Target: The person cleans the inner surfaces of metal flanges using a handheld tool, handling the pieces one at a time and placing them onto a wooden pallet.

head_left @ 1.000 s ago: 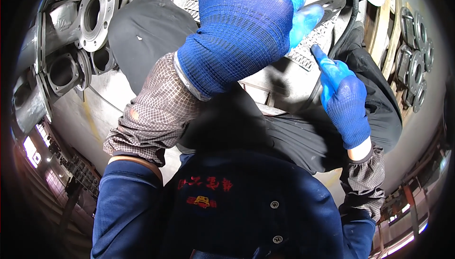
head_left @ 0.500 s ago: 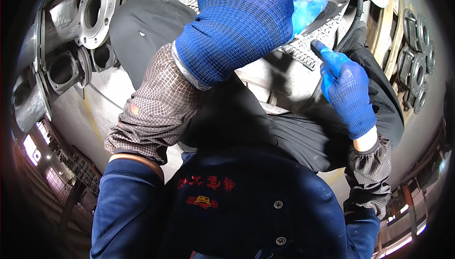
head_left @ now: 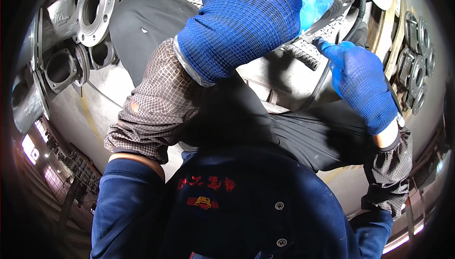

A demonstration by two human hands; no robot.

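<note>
My left hand (head_left: 256, 20), in a blue knit glove with coated fingers, reaches across to a round grey metal flange (head_left: 342, 4) at the upper right. Its thumb lies along the near face of the flange; the other fingers are mostly hidden behind the hand. Just below the flange is my right hand (head_left: 361, 81), gloved the same way. Its fingers are bent together, with the dark index tip close to the flange's lower edge. What they hold, if anything, cannot be made out.
Grey flanged pipe castings (head_left: 92, 10) stand at the upper left. Smaller flanged castings (head_left: 416, 74) line the right side beside wooden slats (head_left: 393, 46). A black hose (head_left: 361, 8) runs past the flange. A ridged metal piece (head_left: 305, 56) lies below it, between my knees.
My right hand has shifted right and slightly turned, its forearm swinging outward. My left hand and the flange have moved a little to the right.
</note>
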